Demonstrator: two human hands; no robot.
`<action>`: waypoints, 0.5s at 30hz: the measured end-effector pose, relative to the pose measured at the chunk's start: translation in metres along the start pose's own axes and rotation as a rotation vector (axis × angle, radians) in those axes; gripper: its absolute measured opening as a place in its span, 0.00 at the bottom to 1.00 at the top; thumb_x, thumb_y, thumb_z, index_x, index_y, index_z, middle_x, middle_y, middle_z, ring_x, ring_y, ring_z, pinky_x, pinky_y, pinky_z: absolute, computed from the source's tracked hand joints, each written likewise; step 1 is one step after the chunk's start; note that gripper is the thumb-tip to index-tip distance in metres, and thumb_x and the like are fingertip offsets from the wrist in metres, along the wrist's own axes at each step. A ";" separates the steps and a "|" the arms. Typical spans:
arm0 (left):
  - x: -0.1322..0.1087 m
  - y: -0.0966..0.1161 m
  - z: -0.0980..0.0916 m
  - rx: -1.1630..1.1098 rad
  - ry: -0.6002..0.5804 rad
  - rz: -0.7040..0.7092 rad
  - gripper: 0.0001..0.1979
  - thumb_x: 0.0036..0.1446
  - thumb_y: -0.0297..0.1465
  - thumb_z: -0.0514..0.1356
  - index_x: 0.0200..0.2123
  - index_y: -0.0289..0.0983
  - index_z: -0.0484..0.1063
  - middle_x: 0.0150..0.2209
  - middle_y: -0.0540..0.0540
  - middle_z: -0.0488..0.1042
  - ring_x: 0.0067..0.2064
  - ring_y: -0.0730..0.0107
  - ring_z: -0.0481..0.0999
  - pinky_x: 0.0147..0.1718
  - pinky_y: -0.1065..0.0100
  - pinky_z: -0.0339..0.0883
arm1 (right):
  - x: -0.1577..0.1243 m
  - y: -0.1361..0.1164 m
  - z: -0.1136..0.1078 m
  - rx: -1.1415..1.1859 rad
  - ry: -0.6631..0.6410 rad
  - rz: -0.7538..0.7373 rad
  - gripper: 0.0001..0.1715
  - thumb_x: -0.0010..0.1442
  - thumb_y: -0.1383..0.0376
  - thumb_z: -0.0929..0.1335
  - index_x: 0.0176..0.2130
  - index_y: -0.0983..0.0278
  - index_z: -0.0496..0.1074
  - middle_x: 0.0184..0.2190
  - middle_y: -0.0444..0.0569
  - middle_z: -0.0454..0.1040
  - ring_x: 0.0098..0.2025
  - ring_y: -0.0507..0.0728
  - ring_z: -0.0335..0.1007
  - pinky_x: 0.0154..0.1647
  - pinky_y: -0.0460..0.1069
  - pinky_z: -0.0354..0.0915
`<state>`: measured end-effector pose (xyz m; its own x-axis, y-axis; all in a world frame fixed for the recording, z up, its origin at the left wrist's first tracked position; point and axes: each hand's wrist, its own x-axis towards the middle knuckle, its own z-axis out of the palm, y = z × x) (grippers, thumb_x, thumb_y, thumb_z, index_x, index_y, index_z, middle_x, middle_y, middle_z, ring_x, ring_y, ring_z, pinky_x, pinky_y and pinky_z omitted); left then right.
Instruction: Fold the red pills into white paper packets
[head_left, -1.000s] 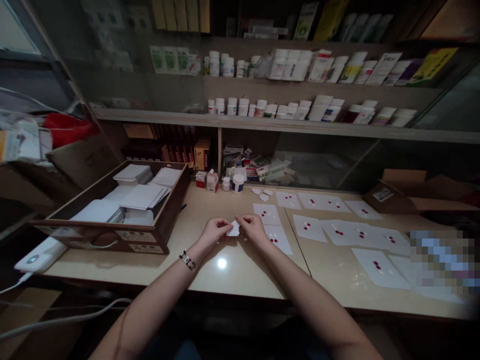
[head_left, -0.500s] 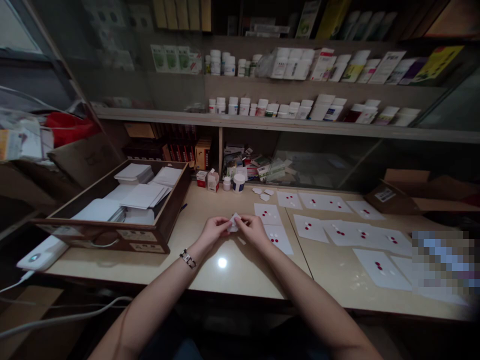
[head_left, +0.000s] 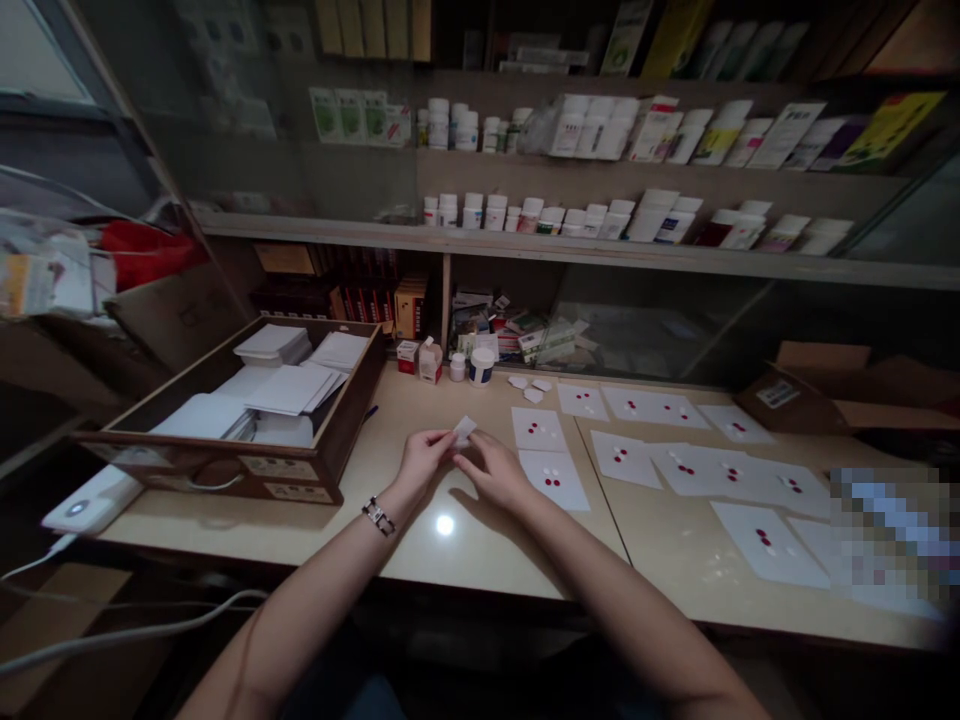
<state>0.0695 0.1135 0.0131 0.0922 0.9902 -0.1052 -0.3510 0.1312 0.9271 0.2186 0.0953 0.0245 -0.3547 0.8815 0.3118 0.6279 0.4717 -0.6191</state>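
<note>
My left hand [head_left: 422,456] pinches a small folded white paper packet [head_left: 464,430] just above the beige counter [head_left: 420,540]. My right hand [head_left: 491,468] lies right beside it, fingers curled and touching the packet's lower edge. Right of my hands lie several white paper squares [head_left: 555,478] on the counter, each with red and white pills on it. Three small folded packets [head_left: 529,386] rest further back.
A wooden drawer [head_left: 225,465] with stacks of white paper stands at the left. Small bottles and boxes [head_left: 450,365] stand at the counter's back, under shelves of medicine bottles [head_left: 600,215]. A cardboard box [head_left: 825,385] is at the right, a white device [head_left: 82,505] at far left.
The packet went from being held between both hands to sitting mainly in my left fingers. My right hand dropped slightly lower. The view shifted a little.
</note>
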 end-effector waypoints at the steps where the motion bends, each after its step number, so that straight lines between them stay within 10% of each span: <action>1: 0.000 0.000 0.000 0.001 0.000 0.006 0.19 0.36 0.39 0.71 0.28 0.29 0.79 0.26 0.43 0.77 0.26 0.74 0.70 0.27 0.73 0.64 | 0.000 0.000 0.000 0.007 0.015 -0.005 0.16 0.61 0.57 0.65 0.43 0.65 0.70 0.40 0.53 0.74 0.41 0.58 0.68 0.41 0.49 0.61; 15: -0.005 0.005 0.006 0.157 -0.087 -0.097 0.21 0.34 0.42 0.71 0.26 0.29 0.78 0.23 0.43 0.75 0.23 0.75 0.69 0.23 0.74 0.61 | 0.006 0.018 0.002 0.416 0.260 0.251 0.15 0.51 0.57 0.69 0.27 0.68 0.77 0.23 0.50 0.76 0.23 0.54 0.66 0.23 0.46 0.59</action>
<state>0.0729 0.1086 0.0202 0.2011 0.9644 -0.1719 -0.1876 0.2101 0.9595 0.2266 0.1087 0.0136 -0.0136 0.9674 0.2527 0.3256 0.2433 -0.9137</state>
